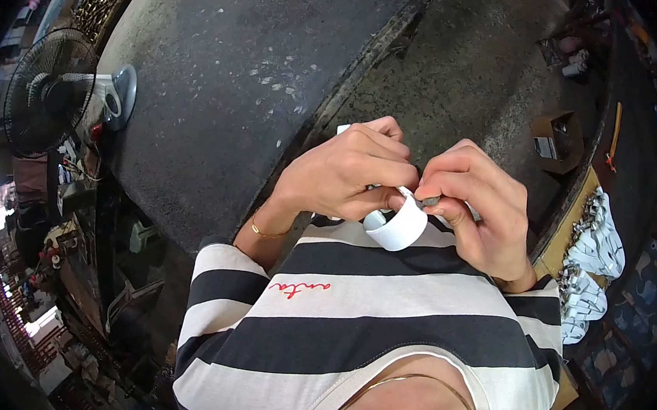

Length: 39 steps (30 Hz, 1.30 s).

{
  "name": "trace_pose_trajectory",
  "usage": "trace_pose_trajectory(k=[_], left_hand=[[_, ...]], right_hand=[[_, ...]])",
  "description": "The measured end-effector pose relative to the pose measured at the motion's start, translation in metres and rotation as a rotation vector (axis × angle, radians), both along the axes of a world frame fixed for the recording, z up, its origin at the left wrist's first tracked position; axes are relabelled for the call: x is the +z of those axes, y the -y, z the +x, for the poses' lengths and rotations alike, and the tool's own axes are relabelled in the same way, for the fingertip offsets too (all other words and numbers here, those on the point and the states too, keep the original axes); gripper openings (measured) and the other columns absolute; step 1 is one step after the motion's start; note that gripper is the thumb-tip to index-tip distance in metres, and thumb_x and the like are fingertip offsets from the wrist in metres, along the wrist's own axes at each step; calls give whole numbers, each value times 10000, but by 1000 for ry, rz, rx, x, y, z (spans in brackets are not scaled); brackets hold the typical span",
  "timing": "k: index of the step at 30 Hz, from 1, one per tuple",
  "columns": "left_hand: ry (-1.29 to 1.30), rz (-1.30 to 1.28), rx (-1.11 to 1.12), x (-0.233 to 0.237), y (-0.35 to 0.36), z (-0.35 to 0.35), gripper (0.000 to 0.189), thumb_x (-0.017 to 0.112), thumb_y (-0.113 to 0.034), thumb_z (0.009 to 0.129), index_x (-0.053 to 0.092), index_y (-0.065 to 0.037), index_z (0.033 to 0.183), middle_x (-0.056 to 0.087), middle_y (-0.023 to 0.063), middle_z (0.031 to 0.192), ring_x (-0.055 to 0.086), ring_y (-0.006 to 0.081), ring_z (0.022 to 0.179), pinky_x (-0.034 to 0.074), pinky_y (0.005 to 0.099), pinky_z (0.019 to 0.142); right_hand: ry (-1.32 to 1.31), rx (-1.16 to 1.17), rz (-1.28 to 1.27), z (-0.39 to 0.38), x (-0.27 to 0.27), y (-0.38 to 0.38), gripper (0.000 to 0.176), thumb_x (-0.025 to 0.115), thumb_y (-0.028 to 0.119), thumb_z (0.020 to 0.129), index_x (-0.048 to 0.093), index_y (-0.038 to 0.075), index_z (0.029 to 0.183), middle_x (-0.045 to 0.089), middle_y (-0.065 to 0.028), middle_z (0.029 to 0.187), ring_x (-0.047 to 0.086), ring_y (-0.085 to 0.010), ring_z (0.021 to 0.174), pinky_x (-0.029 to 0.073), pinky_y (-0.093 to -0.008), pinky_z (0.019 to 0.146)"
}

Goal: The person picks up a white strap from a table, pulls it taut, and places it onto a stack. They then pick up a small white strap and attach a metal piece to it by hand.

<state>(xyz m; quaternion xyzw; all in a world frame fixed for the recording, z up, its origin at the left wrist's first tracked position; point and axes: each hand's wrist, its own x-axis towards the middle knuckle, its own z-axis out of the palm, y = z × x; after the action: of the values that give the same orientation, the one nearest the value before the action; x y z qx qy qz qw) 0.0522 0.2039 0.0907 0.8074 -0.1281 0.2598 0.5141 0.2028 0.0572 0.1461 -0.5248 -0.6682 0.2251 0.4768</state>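
White strap (398, 236) looped beside an edge of the dark counter (228, 102); left hand (351, 172), fingers clamped on it; right hand (492, 211), fingers clamped on a small grey piece (429, 201), apparently steadying both.

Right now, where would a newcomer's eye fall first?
Probably on the white band held in the left hand, curling before the striped shirt, with the right hand pinching a small grey piece beside it. Then the fan at the left, and the white pile at the right.

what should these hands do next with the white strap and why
Probably ease the small grey piece onto the white strap: the right hand pinches the piece right beside it, while the left hand grips the strap; whether piece and strap touch is unclear.
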Motion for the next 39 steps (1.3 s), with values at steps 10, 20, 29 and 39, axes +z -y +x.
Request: trace_pose_trajectory(k=[10, 20, 29, 39], left_hand=[[-27, 46, 57, 0, 2, -1, 122, 656, -3, 597, 600, -42, 698, 540, 62, 599, 461, 269, 530, 375, 408, 654], [-6, -48, 3, -5, 3, 0, 160, 713, -152, 773, 597, -50, 735, 456, 61, 564, 441, 284, 533, 370, 376, 682], [17, -57, -41, -1, 4, 5, 118, 711, -105, 731, 625, -37, 774, 473, 58, 569, 461, 280, 533, 375, 378, 684], [43, -15, 67, 0, 21, 2, 174, 750, -147, 734, 604, -64, 780, 537, 78, 610, 514, 310, 568, 397, 435, 707]], right_hand=[[-141, -73, 17, 3, -3, -7, 150, 702, -35, 784, 649, -34, 925, 607, -141, 899, 629, -247, 718, 507, -315, 610], [52, 106, 97, 11, -4, -3, 166, 716, 3, 742, 658, -23, 895, 610, -130, 926, 639, -269, 819, 529, -348, 687], [-64, 86, 209, 8, -10, -1, 150, 694, 86, 844, 666, -57, 881, 635, -167, 878, 645, -266, 786, 527, -345, 673], [-207, 49, 90, -3, -5, -8, 154, 698, -37, 766, 643, -41, 910, 604, -145, 890, 605, -247, 723, 485, -304, 610]])
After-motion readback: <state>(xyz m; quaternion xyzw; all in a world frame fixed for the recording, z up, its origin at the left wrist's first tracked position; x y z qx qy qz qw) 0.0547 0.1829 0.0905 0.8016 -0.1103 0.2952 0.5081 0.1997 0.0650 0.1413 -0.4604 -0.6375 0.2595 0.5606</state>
